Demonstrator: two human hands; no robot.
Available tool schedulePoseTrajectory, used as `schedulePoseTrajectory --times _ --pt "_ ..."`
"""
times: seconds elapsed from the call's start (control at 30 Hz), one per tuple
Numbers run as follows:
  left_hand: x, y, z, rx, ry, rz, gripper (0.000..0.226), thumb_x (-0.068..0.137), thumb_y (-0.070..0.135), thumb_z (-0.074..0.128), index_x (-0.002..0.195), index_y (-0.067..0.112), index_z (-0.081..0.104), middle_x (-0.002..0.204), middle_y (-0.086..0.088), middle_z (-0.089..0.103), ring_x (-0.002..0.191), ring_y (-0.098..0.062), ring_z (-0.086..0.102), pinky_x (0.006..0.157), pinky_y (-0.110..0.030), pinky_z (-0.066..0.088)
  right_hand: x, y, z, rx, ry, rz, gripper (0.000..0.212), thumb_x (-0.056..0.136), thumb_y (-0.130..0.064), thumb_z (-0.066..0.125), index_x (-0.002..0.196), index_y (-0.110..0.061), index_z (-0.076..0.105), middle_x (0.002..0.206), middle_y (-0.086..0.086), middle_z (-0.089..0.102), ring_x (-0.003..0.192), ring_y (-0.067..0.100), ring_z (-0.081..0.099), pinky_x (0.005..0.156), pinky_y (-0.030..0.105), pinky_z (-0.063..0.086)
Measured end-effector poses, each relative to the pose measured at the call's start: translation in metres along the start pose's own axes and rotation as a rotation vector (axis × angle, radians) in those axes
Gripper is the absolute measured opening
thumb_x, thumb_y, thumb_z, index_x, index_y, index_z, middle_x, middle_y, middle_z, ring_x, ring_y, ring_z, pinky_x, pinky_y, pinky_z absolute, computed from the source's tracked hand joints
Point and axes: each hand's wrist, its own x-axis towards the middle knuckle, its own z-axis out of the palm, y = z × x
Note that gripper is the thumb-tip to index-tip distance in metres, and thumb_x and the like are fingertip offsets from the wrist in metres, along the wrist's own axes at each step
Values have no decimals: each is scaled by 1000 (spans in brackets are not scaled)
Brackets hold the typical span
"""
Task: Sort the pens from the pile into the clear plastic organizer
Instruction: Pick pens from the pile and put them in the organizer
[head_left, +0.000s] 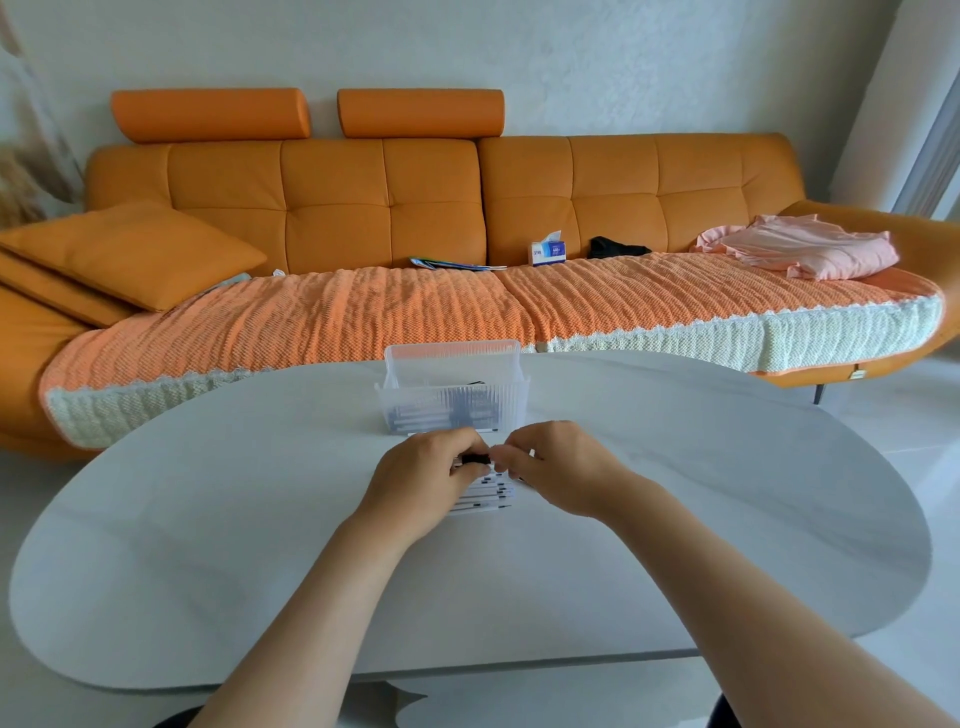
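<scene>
A pile of white pens with black bands (487, 498) lies on the white oval table (208, 545), partly hidden under my hands. My left hand (423, 475) and my right hand (553, 462) meet just above the pile, fingertips pinched on one black-tipped pen (477, 459) between them. Just beyond my hands stands the clear plastic organizer (452, 387), ribbed and open-topped, with several pens lying inside its front part.
An orange sofa (363, 197) with a knitted orange cover runs behind the table. On it lie a cushion (130, 254), a tissue box (548, 252), magazines, a dark item and pink folded clothes (805, 249). White floor surrounds the table.
</scene>
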Motion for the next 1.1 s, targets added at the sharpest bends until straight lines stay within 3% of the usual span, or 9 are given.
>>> schedulePoseTrajectory --times 0.1,0.23,0.4,0.5,0.6,0.73,0.93,1.1 --pt "1 2 0 8 5 1 4 89 34 66 93 34 67 84 22 64 78 -2 57 61 -19 39 -3 0 -4 -58 19 -50 25 84 -56 65 98 -35 67 92 -17 66 75 -1 59 66 23 47" --pt "2 1 0 -1 -10 -12 5 88 34 67 93 33 68 86 19 66 81 -3 59 65 -22 43 -4 -2 -8 -64 42 -68 3 88 -36 68 87 -34 66 89 -18 65 66 -7 54 61 17 37" --pt "2 -2 1 -17 -43 -23 5 87 33 68 92 35 68 87 20 67 82 -2 59 70 -27 49 -3 1 -6 -42 -29 -15 25 95 -46 53 86 -32 71 79 -12 66 70 5 57 64 26 44" --pt "2 -2 2 -19 -48 -11 3 88 32 67 90 35 68 85 21 66 81 -2 59 66 -22 45 -4 1 -7 -70 -9 -49 17 88 -51 62 93 -36 68 92 -18 66 72 -2 57 65 20 41" --pt "3 -3 2 -34 -50 -11 4 88 31 68 91 33 70 85 19 67 81 -3 59 70 -24 48 -5 -1 -9 -89 30 -77 6 87 -39 69 89 -34 67 91 -18 66 66 -7 54 63 18 39" --pt "4 -7 3 -58 -61 -13 4 86 31 69 89 33 69 84 19 68 82 -3 61 75 -34 53 -4 -2 -6 -77 -8 -68 14 93 -38 60 90 -30 71 90 -15 68 68 -1 54 60 19 36" --pt "5 -9 4 -92 -57 -12 3 86 30 70 89 32 69 84 18 68 83 -2 62 77 -36 53 -5 -4 -7 -129 15 -83 12 92 -38 62 92 -31 71 91 -15 68 73 1 56 63 21 42" --pt "4 -9 5 -98 -7 10 8 83 27 74 88 31 69 84 19 69 82 -2 63 76 -36 54 -4 -5 -6 -3 -13 -1 17 92 -34 60 80 -31 71 75 -13 65 68 5 55 62 25 43"
